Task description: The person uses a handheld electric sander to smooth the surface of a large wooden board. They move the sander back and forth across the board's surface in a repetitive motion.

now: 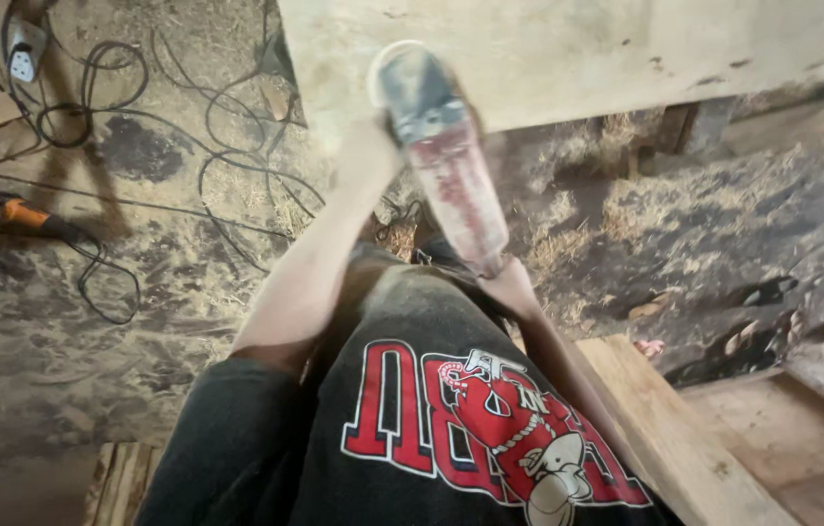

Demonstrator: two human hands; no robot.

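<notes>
Both hands (373,156) (509,284) on red power tool (446,161)

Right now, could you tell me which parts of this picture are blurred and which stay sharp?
Head view: the red power tool and left hand gripping it are motion-blurred; the cables and orange grinder on the sawdust floor look sharper; daylight is soft, shadows faint.

**Dirt floor, sawdust, cables, boards**

Floor (32,360) bare packed earth, strewn with sawdust and shavings; black cables (207,166) looped across it upper left; white power strip (24,54) at top left corner; orange angle grinder (17,214) lying at left edge; pale wood planks (665,429) lower right; large pale board (577,58) along top, its support unclear.
</notes>
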